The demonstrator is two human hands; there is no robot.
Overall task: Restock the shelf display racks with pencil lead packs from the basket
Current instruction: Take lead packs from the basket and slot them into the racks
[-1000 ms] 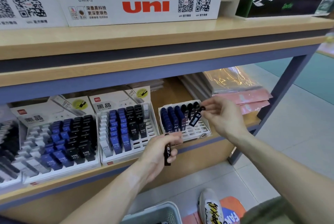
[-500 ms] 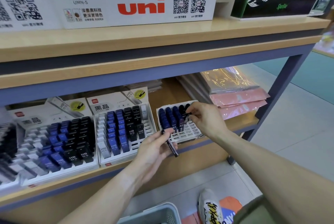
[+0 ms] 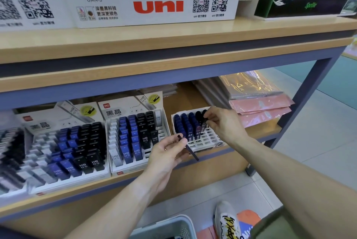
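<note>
A small white slotted rack (image 3: 207, 141) stands on the lower shelf, with blue and black lead packs (image 3: 185, 125) in its back rows. My right hand (image 3: 224, 126) pinches a dark lead pack (image 3: 203, 125) that stands in the rack's right-hand column. My left hand (image 3: 167, 154) holds another dark lead pack (image 3: 190, 149) slantwise just in front of the rack's lower left corner. The grey basket's rim (image 3: 164, 227) shows at the bottom edge.
Two larger white display racks (image 3: 135, 134) (image 3: 63, 152) full of HB 0.5 packs stand left of the small one. Pink wrapped packets (image 3: 258, 103) lie at the right. A wooden upper shelf (image 3: 173, 45) carries uni boxes (image 3: 154, 1). My shoe (image 3: 228, 221) is beside the basket.
My right hand has come down from above the small rack and set its pack into a slot. My left hand rose toward the rack and tilted its pack.
</note>
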